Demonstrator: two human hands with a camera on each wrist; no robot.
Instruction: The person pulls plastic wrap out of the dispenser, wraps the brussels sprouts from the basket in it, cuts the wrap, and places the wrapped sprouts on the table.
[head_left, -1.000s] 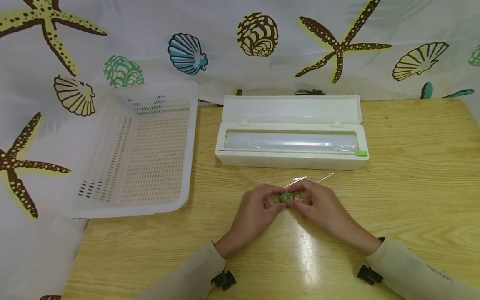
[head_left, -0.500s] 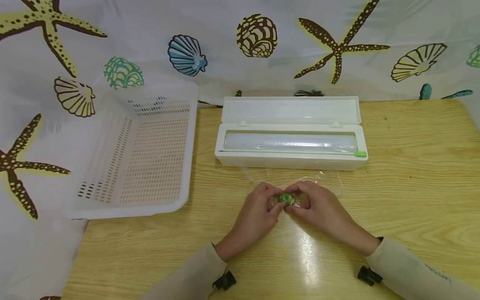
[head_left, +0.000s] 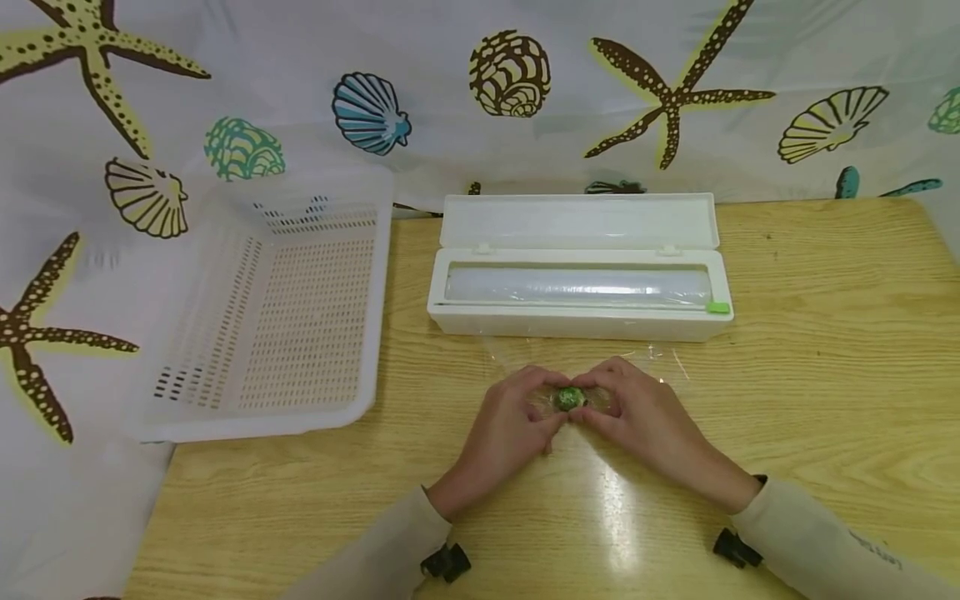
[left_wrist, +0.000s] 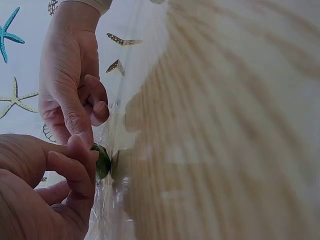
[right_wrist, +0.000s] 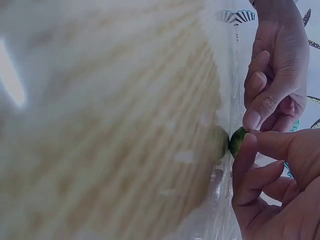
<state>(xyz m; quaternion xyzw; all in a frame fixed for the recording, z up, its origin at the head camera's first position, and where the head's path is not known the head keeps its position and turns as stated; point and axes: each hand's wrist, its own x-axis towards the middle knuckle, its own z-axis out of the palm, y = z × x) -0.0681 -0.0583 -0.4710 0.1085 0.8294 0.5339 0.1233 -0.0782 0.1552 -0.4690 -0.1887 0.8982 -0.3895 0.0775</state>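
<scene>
A small round green vegetable (head_left: 570, 398) sits on a sheet of clear cling film (head_left: 660, 358) in front of the white box. The film's edges are nearly invisible against the wood. My left hand (head_left: 516, 417) pinches at the vegetable's left side, thumb and forefinger curled in. From the right, my right hand (head_left: 637, 406) pinches it with thumb and forefinger. The fingertips of both hands meet around it. Both wrist views show the vegetable (left_wrist: 103, 162) low against the tabletop, partly hidden by fingers, with crinkled film (right_wrist: 217, 192) beside it.
Behind the hands stands a white cling film box (head_left: 577, 326), lid raised, with a roll (head_left: 577, 285) inside and a green slider (head_left: 717, 308) at its right end. A white plastic basket (head_left: 367, 350) is at the left. A patterned curtain (head_left: 450, 83) hangs behind the wooden table (head_left: 825, 375).
The vegetable turns between the fingertips, its pale leafy side showing half a second ago and a darker green side now. Both hands stay nearly in place; the film beyond them has shifted slightly.
</scene>
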